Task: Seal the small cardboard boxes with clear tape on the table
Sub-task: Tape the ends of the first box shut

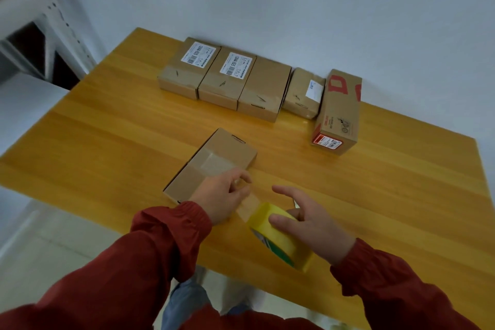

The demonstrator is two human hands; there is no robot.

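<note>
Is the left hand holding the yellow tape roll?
No, the right hand grips the tape roll; the left hand pinches the pulled-out strip.

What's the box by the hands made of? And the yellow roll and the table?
The near box looks like brown cardboard, matte, with folded edges. The tape roll seems glossy plastic film, yellow when wound; its pulled strip is see-through. The table looks like varnished wood, showing grain.

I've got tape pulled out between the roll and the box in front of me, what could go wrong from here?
The tape strip spans open air between the left hand and the tape roll; it may twist or stick to itself.
The box looks unheld, so a tug could drag it askew.
The right hand grips the roll near the table edge; it could slip off.
</note>
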